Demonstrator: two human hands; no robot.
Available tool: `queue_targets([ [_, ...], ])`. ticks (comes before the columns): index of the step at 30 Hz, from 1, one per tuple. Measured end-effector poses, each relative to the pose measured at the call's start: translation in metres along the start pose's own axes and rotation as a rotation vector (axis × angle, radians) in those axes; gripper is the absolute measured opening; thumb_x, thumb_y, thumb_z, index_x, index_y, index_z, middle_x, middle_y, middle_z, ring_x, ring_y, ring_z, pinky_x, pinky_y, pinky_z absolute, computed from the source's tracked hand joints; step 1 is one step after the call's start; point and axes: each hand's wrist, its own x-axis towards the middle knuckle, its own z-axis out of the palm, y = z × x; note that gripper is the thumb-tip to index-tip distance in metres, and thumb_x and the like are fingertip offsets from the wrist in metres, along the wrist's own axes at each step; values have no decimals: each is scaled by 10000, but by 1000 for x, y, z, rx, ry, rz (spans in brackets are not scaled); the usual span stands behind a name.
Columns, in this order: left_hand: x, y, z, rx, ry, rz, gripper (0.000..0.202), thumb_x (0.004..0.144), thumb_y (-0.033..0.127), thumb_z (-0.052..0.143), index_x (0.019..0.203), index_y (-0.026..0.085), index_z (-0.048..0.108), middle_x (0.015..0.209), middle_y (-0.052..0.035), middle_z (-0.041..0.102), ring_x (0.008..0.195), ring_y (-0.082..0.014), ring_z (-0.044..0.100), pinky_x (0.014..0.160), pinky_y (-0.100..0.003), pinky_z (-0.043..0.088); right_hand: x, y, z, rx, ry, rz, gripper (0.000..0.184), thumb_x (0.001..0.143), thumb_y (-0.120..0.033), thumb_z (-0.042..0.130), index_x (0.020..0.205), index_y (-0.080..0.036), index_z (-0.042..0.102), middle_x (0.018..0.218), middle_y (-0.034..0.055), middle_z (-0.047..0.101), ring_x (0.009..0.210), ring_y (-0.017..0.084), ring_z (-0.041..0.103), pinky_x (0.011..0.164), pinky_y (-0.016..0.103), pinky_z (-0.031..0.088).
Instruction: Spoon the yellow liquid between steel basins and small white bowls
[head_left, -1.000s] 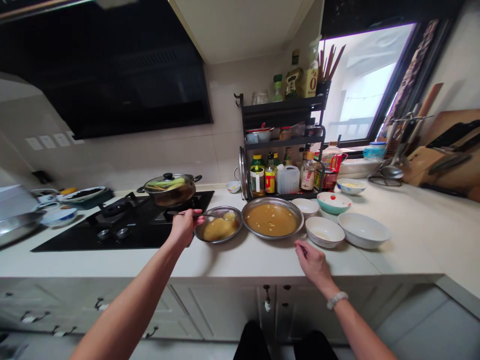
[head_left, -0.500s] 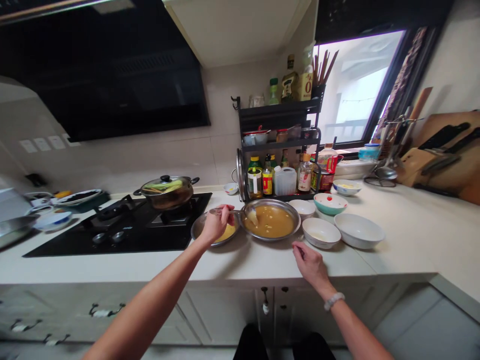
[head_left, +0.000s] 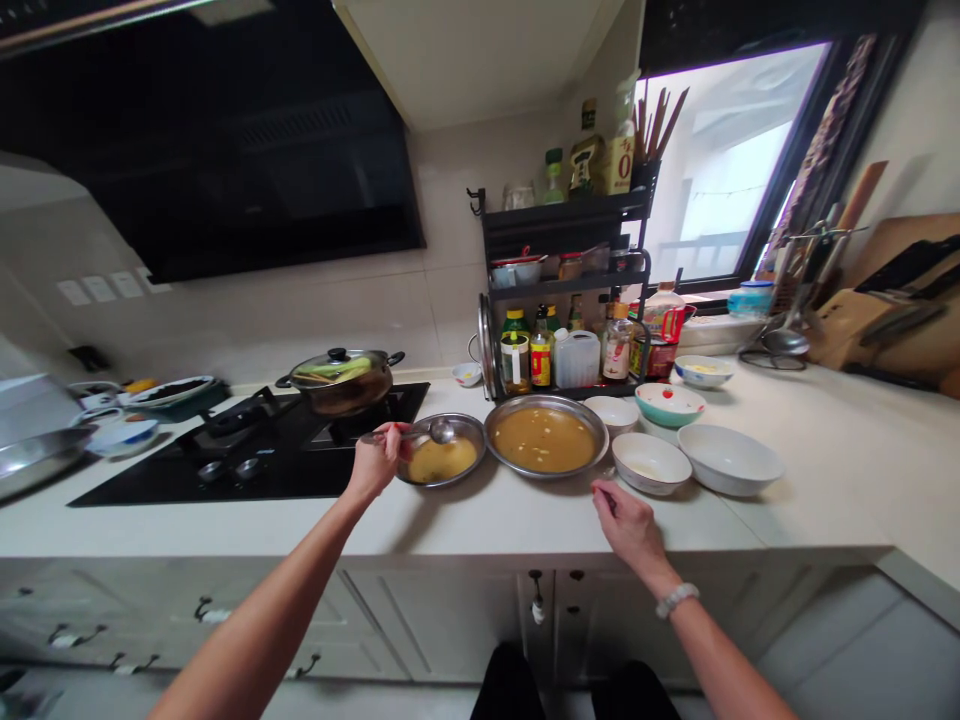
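Looking at a ladle (head_left: 442, 431) shifted left since half a second ago, out of the bigger steel bowl (head_left: 601, 438) and now over the smaller steel bowl (head_left: 466, 425), just left of centre in the frame. Got the left hand (head_left: 379, 462) pinching it by the handle, pressed together, and the right hand (head_left: 626, 515) curled in a loose fist below the white bowl (head_left: 652, 483), right of centre; can't tell if holding anything. Would probably keep the ladle low and tip only when well inside the edge, tbh, to dodge drips. Would go slow between steel bowls too, being so nearly touching. Can't see whether carrying any liquid. Working on a pale countertop (head_left: 540, 520) across mid-frame, with a black gas stove (head_left: 165, 450) and lidded pot (head_left: 349, 392) on the left, a dark range hood (head_left: 262, 150) upper left, a black rack (head_left: 570, 283) of bottles (head_left: 540, 350) right of centre, a window (head_left: 739, 170) upper right and a knife block (head_left: 847, 325) far right.
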Motion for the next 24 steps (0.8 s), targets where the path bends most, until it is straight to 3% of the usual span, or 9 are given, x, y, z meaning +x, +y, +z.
queue_targets([
  [4, -7, -20, -11, 95, -66, 1, 185, 776, 294, 554, 762, 173, 692, 484, -26, 629, 441, -177, 608, 455, -237, 471, 0, 1, 1, 11, -2, 4, 299, 861, -349, 433, 874, -178, 678, 690, 71, 702, 578, 192, 643, 561, 277, 472],
  [7, -11, -22, -8, -6, -66, -77, 173, 769, 265, 544, 756, 163, 682, 494, -29, 632, 435, -176, 604, 461, -248, 487, 0, 1, 1, 12, -3, 12, 300, 861, -351, 429, 874, -181, 676, 693, 73, 704, 589, 193, 648, 557, 274, 470],
  [15, -9, -12, 3, -327, 145, -384, 200, 736, 164, 455, 661, 100, 629, 504, -46, 629, 424, -147, 587, 469, -262, 507, 0, 0, -1, -3, -12, -4, 295, 858, -339, 431, 874, -178, 677, 739, 82, 720, 626, 199, 668, 591, 280, 485],
  [24, -4, -5, -4, -375, 231, -437, 171, 683, 131, 464, 631, 88, 622, 492, -47, 627, 406, -133, 581, 445, -242, 497, -1, 1, 0, 0, 13, -39, 273, 868, -324, 440, 871, -179, 672, 740, 76, 717, 624, 198, 667, 589, 279, 487],
])
